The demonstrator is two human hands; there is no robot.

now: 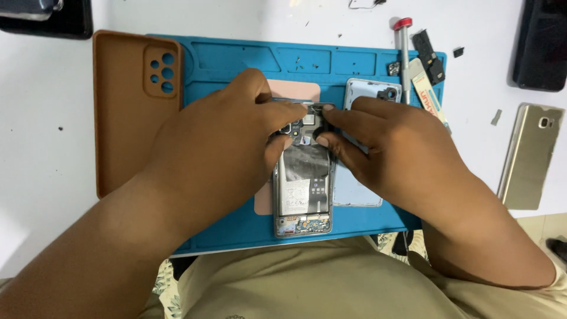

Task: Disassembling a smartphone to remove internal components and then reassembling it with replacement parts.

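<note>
Opened smartphone [303, 183] lies back-up on blue repair mat [236, 59], between both hands. Left hand [218, 142] and right hand [401, 147] pinch small part at phone's top end, fingers closed. Best kept gentle, level, steady. Light-blue back cover [354, 192] just right of phone.

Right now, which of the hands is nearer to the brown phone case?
Left. The left hand works on the opened phone, close beside the brown phone case at the mat's left edge. The right hand is on the phone's far side, away from the case.
</note>
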